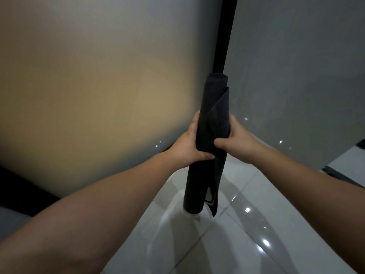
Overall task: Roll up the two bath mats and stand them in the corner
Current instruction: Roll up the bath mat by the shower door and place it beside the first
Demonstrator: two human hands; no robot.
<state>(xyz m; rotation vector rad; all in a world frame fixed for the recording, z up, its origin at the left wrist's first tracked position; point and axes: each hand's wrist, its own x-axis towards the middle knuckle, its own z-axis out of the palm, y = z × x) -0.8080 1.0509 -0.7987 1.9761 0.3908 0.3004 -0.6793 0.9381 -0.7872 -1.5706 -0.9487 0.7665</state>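
- You've got one dark rolled bath mat [212, 139] upright, both hands around its middle, right in front of the far corner where the two walls meet at a black vertical strip [227, 32].
- Left hand [187, 143] wraps it from the left, thumb pressed across the front; right hand [236, 138] does the same from the right. Fingers curl behind the roll, so can't tell exactly how they sit.
- Looks like roll one is done and nearly placed; its bottom end is at or just above the white tiled floor [256, 224], hard to say if it's touching.
- A loose flap hangs at the bottom.
- Second mat isn't visible anywhere, so that's likely still to do.
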